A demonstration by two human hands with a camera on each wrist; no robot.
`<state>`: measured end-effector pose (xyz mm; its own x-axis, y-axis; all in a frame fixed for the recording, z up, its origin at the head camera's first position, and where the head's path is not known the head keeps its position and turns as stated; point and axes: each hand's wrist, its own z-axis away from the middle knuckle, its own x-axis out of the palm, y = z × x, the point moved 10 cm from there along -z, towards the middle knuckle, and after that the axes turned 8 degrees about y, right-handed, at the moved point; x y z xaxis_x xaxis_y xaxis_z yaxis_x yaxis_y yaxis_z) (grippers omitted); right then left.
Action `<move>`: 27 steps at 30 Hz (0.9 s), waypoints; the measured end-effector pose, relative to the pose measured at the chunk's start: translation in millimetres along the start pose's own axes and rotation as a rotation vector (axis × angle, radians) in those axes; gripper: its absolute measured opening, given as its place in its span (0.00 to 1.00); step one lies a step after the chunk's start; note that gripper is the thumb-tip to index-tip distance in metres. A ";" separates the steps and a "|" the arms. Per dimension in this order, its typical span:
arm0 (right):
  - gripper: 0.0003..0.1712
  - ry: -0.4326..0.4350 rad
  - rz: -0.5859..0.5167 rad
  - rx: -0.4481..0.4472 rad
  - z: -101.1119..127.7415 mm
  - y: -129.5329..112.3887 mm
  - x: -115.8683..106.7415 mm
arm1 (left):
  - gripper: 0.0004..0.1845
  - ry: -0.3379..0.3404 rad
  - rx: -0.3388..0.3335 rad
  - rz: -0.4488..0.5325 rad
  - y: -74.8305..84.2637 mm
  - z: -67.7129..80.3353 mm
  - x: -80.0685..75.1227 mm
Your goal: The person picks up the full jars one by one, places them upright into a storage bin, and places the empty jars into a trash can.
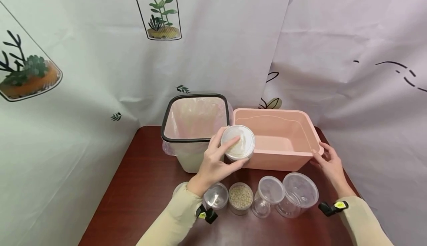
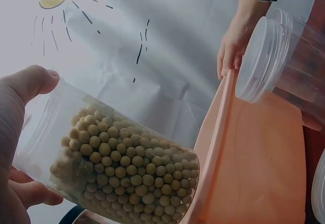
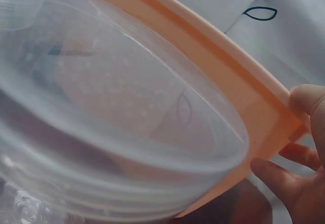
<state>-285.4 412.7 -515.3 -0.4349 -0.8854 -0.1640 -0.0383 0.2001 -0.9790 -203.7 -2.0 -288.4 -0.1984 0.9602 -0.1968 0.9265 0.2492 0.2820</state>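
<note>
My left hand (image 1: 213,163) grips a clear, lidded jar (image 1: 246,142), holding it up between the trash bin and the pink bin. Seen side-on in the left wrist view, the jar (image 2: 129,165) is tilted and holds many round, pale beans that look like soybeans. My right hand (image 1: 330,168) holds the right front corner of the pink rectangular bin (image 1: 273,162). In the right wrist view, fingers and thumb (image 3: 282,181) sit around that corner, partly cut off by the frame. The pink bin's visible inside shows nothing lying in it.
A lined trash bin (image 1: 195,141) with a black rim stands left of the pink bin. Along the front of the dark red table (image 1: 133,201) are a jar of pale beans (image 1: 241,197) and several clear containers, including a wide-lidded one (image 1: 300,190). A printed curtain (image 1: 217,60) hangs behind.
</note>
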 end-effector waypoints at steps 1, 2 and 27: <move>0.36 -0.002 -0.026 0.008 4.5 -8.5 1.4 | 0.29 -0.003 0.001 -0.004 -0.4 -0.6 1.5; 0.36 -0.001 -0.027 0.009 8.7 -16.7 2.7 | 0.29 -0.006 0.002 -0.006 -0.6 -1.2 3.0; 0.35 0.012 -0.181 0.004 -17.9 37.5 -5.8 | 0.30 0.034 0.002 -0.026 -19.0 -22.3 41.4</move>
<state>-300.4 432.9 -548.9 -0.4315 -0.9020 0.0162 -0.1129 0.0362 -0.9929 -236.6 35.8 -281.0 -0.2332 0.9572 -0.1716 0.9214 0.2739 0.2756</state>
